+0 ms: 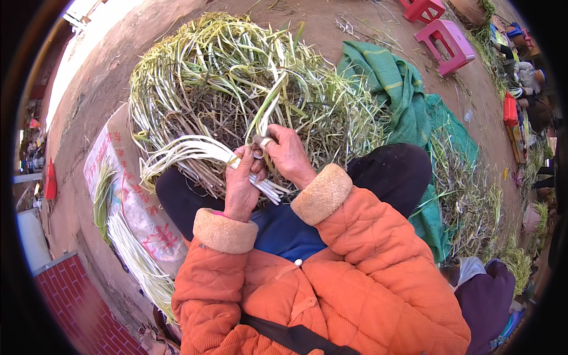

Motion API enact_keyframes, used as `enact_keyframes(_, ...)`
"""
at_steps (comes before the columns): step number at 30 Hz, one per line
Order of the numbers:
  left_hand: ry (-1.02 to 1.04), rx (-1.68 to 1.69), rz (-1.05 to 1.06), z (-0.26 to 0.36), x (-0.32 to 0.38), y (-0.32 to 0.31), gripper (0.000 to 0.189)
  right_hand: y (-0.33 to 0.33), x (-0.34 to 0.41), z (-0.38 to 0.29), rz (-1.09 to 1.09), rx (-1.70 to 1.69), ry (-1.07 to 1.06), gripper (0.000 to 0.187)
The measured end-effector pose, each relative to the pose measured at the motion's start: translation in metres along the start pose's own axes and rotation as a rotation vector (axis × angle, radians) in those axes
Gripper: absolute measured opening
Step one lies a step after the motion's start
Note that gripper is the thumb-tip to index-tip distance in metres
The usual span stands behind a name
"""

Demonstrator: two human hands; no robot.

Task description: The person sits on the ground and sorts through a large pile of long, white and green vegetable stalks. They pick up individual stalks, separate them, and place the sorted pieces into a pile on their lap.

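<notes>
My left hand (243, 182) is closed around a bundle of long white plant stalks (199, 145), whose cut-looking ends stick out below the palm. Close beside it, my right hand (287, 153) pinches the base of a green and white leafy stalk (269, 104) between thumb and fingers. A pale band, perhaps a ring, sits on one finger. Both hands meet over my lap, in front of a large heap of yellow-green leafy stalks (213, 80) with brownish, dry-looking parts in its middle. How the fingertips touch is partly hidden.
Left of my knee, a printed woven sack (133, 186) lies beside a bundle of white stalks (137, 253) and a greener bundle (103, 199). Green cloth (390, 84) with loose trimmings lies right. Pink plastic stools (448, 44) stand upper right; people (528, 75) are at the far right.
</notes>
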State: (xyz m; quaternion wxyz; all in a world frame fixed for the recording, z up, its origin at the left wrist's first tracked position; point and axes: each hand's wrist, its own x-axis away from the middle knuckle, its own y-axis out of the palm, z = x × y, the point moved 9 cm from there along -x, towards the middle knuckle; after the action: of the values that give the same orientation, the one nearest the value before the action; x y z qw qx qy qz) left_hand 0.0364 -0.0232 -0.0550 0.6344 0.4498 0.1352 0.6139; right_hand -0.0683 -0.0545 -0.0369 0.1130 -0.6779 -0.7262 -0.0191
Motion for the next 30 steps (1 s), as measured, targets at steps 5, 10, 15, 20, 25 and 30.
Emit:
enact_keyframes(5,-0.052,0.033,-0.004,-0.013,0.016,-0.005,0.007,-0.086,-0.017,0.05,0.314,-0.505,0.208,0.012)
enact_keyframes(10,-0.279,-0.223,0.048,0.024,0.072,-0.026,0.013,-0.177,-0.015,0.093,0.521,-0.797,0.204,0.016)
enact_keyframes(15,0.214,-0.782,0.366,0.122,0.092,-0.031,0.032,-0.133,-0.019,0.053,0.163,-0.791,0.166,0.017)
enact_keyframes(20,0.025,-0.473,-0.013,0.027,0.024,0.037,0.036,-0.076,-0.013,0.013,0.107,-0.784,0.184,0.009)
enact_keyframes(25,-0.272,-0.574,-0.013,-0.047,-0.004,0.037,0.023,-0.07,0.003,0.002,0.243,-0.148,0.08,0.016)
enact_keyframes(30,-0.099,-0.599,0.061,-0.036,-0.005,0.03,0.011,-0.06,0.024,-0.028,0.374,0.345,-0.212,0.013)
